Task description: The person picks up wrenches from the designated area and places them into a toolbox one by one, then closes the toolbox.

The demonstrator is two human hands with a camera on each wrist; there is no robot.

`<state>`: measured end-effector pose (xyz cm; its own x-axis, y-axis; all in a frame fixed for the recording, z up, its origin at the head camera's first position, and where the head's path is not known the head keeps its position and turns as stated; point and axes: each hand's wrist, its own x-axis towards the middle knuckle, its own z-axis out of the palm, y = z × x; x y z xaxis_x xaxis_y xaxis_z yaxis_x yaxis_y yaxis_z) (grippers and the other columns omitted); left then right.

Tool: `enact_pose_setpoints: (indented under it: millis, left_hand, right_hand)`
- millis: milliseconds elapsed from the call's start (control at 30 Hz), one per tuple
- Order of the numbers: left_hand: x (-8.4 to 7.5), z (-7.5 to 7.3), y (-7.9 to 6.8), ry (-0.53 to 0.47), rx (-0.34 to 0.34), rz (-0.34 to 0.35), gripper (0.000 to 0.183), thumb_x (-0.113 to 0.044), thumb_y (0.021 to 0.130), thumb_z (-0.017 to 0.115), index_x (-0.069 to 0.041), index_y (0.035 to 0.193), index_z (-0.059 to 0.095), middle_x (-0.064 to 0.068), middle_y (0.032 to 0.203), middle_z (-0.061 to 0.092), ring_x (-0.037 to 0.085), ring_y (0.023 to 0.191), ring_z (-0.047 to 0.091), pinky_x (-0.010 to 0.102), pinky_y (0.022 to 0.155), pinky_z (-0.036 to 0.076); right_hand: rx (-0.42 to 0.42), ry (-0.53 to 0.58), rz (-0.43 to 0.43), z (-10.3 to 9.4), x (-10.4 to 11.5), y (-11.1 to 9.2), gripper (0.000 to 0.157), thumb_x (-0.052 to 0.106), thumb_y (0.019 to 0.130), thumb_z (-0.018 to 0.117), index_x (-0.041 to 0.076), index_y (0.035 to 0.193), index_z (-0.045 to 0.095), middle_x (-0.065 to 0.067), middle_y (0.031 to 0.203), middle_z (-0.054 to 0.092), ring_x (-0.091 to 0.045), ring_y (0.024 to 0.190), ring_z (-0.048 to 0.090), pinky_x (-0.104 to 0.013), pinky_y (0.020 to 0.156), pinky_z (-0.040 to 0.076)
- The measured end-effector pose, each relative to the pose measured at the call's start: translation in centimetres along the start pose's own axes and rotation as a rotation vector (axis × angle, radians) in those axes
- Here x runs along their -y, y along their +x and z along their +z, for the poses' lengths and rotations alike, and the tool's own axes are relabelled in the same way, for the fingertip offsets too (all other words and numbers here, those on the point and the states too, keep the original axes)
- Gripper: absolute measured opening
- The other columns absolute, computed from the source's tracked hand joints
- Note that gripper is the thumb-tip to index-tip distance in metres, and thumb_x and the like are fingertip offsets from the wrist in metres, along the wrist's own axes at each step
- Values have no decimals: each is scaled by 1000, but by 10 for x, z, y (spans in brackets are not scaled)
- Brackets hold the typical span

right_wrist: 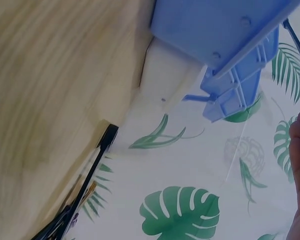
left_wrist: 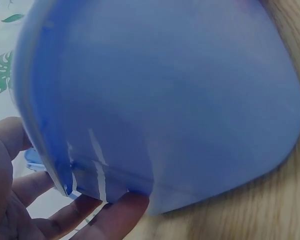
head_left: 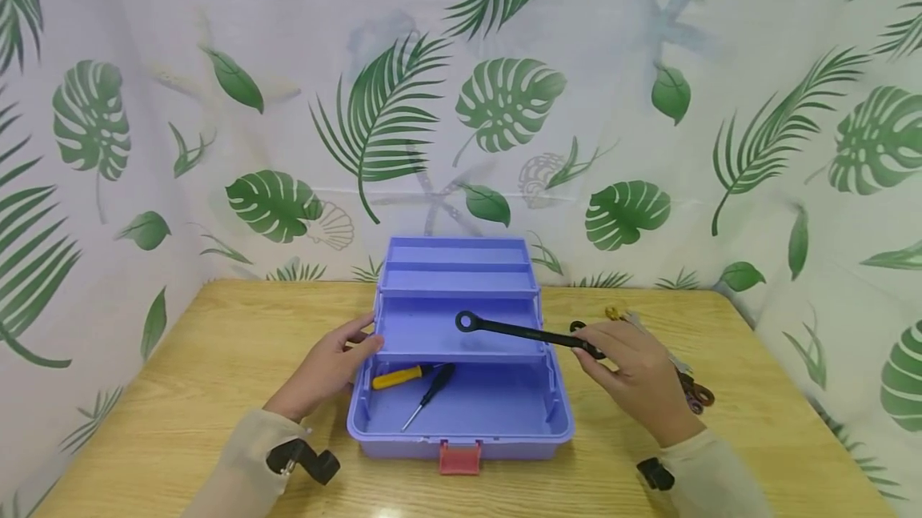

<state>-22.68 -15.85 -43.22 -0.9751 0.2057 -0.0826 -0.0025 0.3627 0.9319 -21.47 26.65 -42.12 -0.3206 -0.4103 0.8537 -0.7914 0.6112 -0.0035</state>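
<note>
A long black wrench (head_left: 526, 334) with a ring end is pinched near its other end by my right hand (head_left: 641, 370). The wrench is over the right part of an opened purple-blue toolbox (head_left: 461, 449). My left hand (head_left: 324, 370) grips the toolbox's left side, with the thumb at the edge of the lower tray (head_left: 418, 330). In the left wrist view, the left fingers (left_wrist: 122, 212) curl against the box's lower rim. Inside the main compartment lie a yellow-handled screwdriver (head_left: 398, 378) and a black-handled screwdriver (head_left: 436, 387).
Several loose tools (head_left: 697, 395) lie on the wooden table right of the toolbox, partly hidden behind the right hand. Among them is a black tool (right_wrist: 92, 167) in the right wrist view. A leaf-print curtain (head_left: 519, 174) hangs behind the table. A red latch (head_left: 459, 459) is on the toolbox front.
</note>
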Motion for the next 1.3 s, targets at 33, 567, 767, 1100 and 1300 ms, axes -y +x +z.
enact_pose_setpoints:
  millis: [33, 567, 767, 1100, 1300]
  left_hand:
    - [0, 0, 0, 1, 1, 0, 61, -38, 104, 62, -19, 159, 43, 20, 133, 59, 31, 107, 62, 42, 65, 63]
    - [1, 1, 1, -9, 4, 2, 61, -39, 103, 63, -18, 158, 44, 20, 133, 59, 32, 108, 63, 44, 66, 64]
    - [4, 1, 3, -14, 5, 2, 61, -38, 104, 63, -18, 158, 44, 20, 133, 59, 32, 107, 64, 43, 65, 64]
    - [3, 2, 3, 1, -1, -11, 60, -38, 103, 63, -19, 157, 45, 19, 133, 59, 32, 107, 63, 43, 66, 64]
    - [3, 3, 3, -1, -2, -19, 58, -38, 104, 62, -19, 157, 46, 20, 134, 58, 33, 109, 63, 43, 67, 64]
  right_hand:
    - [5, 4, -8, 1, 2, 1, 38, 39, 106, 60, 5, 103, 79, -5, 98, 76, -21, 81, 71, -32, 64, 57]
    - [205, 55, 31, 19, 11, 22, 21, 16, 89, 82, 9, 108, 78, -3, 103, 76, -19, 91, 72, -36, 70, 60]
    - [315, 64, 127, 31, 9, 31, 22, 13, 84, 85, 13, 105, 78, 0, 101, 76, -19, 94, 70, -41, 76, 60]
    - [556, 183, 250, 47, 12, 46, 16, 21, 94, 77, 11, 108, 78, 2, 100, 75, -19, 95, 67, -54, 96, 49]
    - [636, 243, 304, 44, 16, 53, 14, 14, 99, 70, 7, 110, 76, -2, 104, 74, -22, 97, 68, -50, 92, 53]
